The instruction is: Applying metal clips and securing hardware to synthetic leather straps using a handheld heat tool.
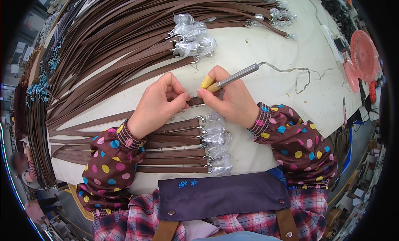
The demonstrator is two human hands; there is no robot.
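My left fingers [180,101] are pinching a strap [195,101] near its end, over the surface [266,49]; my right fingers [213,99] are gripping a corded tool [237,76] just beside it. More straps [178,138] are lying nearer me.

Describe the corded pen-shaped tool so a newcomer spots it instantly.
On the cream tabletop, find the person's right hand near mid-picture. The slim silver pen-shaped tool slants up and rightward from its grip. Unlike the flat brown straps lying around, it is a straight metallic cylinder with a thin cord trailing from its upper end.
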